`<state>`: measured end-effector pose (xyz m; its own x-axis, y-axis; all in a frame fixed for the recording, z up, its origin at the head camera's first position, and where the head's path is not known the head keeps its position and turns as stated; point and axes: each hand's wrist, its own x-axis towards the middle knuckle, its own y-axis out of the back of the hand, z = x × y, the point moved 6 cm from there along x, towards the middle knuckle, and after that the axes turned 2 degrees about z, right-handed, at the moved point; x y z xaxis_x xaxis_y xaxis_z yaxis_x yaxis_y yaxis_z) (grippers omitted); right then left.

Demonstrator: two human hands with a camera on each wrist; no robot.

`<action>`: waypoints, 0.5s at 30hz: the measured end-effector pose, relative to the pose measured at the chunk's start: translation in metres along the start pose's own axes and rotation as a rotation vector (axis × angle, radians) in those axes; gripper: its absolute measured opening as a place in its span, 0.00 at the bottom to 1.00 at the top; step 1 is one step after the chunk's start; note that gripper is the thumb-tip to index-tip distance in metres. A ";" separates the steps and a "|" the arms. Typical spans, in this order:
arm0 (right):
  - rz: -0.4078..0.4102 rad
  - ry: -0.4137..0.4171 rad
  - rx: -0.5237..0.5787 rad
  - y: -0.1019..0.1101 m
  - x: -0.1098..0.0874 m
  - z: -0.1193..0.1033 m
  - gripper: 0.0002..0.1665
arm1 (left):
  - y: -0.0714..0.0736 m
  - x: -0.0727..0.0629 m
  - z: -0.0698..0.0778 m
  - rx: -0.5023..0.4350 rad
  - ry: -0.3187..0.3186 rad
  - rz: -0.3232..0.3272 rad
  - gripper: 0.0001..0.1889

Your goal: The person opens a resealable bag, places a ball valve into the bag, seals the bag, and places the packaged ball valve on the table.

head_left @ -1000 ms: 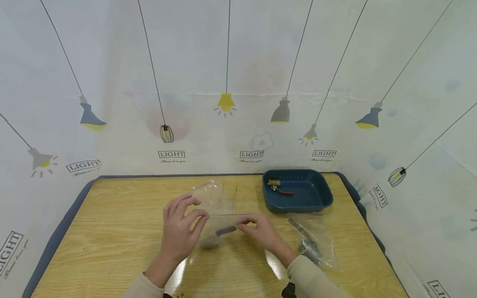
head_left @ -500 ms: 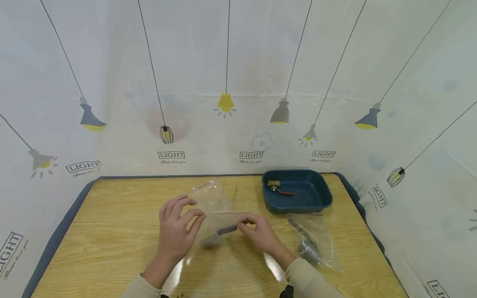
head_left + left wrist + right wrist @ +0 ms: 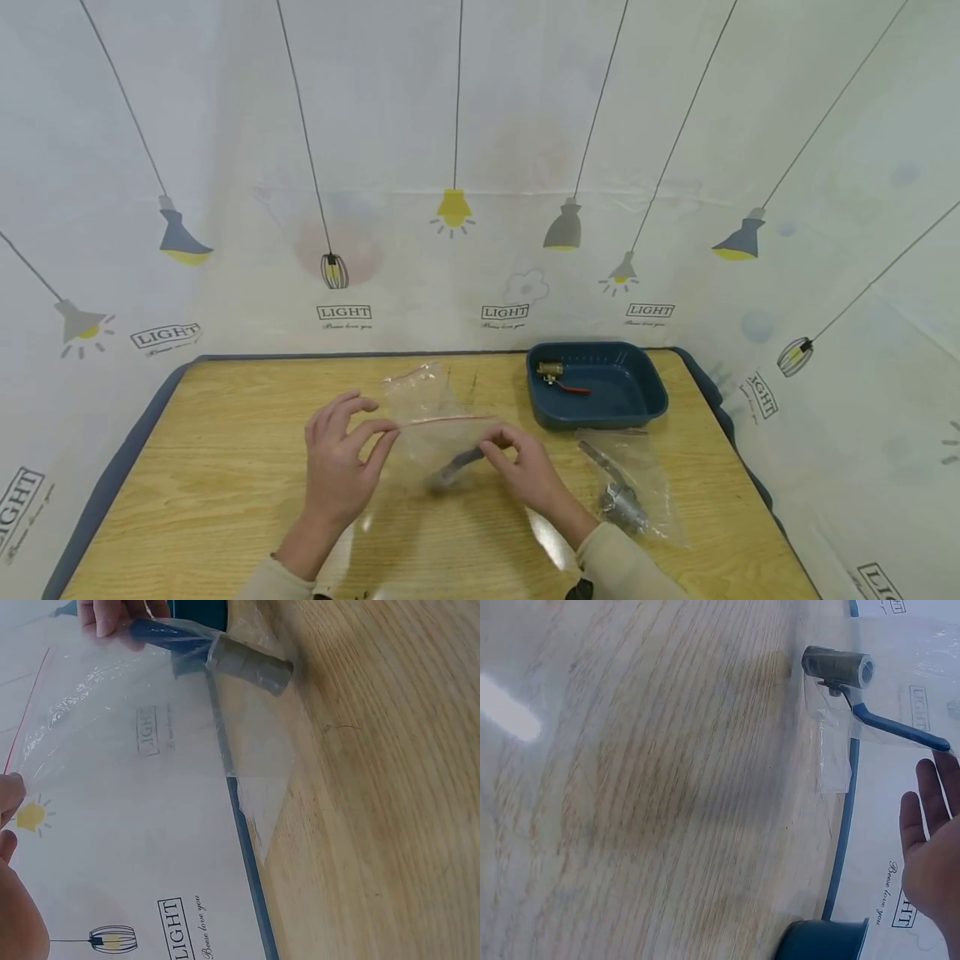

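A clear zip bag (image 3: 420, 454) hangs above the table between both hands, its red seal line stretched across the top. Inside it a grey ball valve (image 3: 838, 667) with a blue lever handle (image 3: 900, 729) sags low and tilted. My left hand (image 3: 337, 458) pinches the bag's left top corner between thumb and index finger, the other fingers loosely bent. On the other side, my right hand (image 3: 525, 471) pinches the bag with thumb and fingers; the lever's end lies right at its fingertips. In the left wrist view the valve's body (image 3: 251, 664) shows through the plastic.
Behind the held bag lies another clear bag (image 3: 423, 392) on the wooden table (image 3: 225, 467). A blue bin (image 3: 622, 408) at the back right holds a brass valve (image 3: 551, 369) with a red handle. In front of it lies another bagged valve (image 3: 622, 504).
My left hand has moved left, drawing the bag's corner with it and spreading the seal line. The valve in the bag has shifted slightly right and its handle tilts more steeply.
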<state>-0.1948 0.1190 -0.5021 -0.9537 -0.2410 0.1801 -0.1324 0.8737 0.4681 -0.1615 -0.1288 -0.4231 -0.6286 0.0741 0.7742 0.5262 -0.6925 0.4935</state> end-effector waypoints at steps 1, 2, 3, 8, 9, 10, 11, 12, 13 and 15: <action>0.002 0.003 -0.004 0.000 0.000 -0.001 0.09 | 0.000 0.000 -0.001 0.000 0.007 -0.002 0.04; 0.005 0.005 -0.005 0.000 0.000 -0.002 0.09 | 0.001 0.000 -0.002 -0.002 0.014 -0.005 0.04; 0.009 0.014 -0.010 0.001 0.000 -0.003 0.09 | 0.001 -0.001 -0.002 -0.005 0.019 -0.007 0.04; 0.010 0.049 -0.018 0.001 -0.001 -0.007 0.08 | 0.001 -0.002 -0.005 -0.006 0.054 -0.037 0.04; 0.007 0.060 -0.019 0.001 -0.001 -0.008 0.08 | 0.001 -0.002 -0.006 -0.005 0.061 -0.044 0.04; 0.003 0.068 -0.017 0.001 -0.001 -0.009 0.08 | 0.001 -0.003 -0.006 -0.005 0.067 -0.050 0.04; -0.001 0.072 -0.015 0.001 -0.002 -0.011 0.08 | 0.001 -0.003 -0.007 -0.004 0.073 -0.054 0.04; -0.002 0.080 -0.017 0.002 -0.002 -0.012 0.08 | 0.001 -0.003 -0.007 -0.005 0.077 -0.058 0.04; -0.002 0.081 -0.020 0.002 -0.003 -0.013 0.08 | 0.001 -0.003 -0.007 -0.005 0.080 -0.060 0.04; -0.002 0.075 -0.025 0.004 -0.004 -0.016 0.08 | 0.000 -0.004 -0.008 -0.003 0.082 -0.066 0.04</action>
<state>-0.1873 0.1165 -0.4872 -0.9302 -0.2751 0.2431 -0.1269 0.8623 0.4902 -0.1637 -0.1345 -0.4290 -0.7066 0.0603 0.7051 0.4806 -0.6904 0.5407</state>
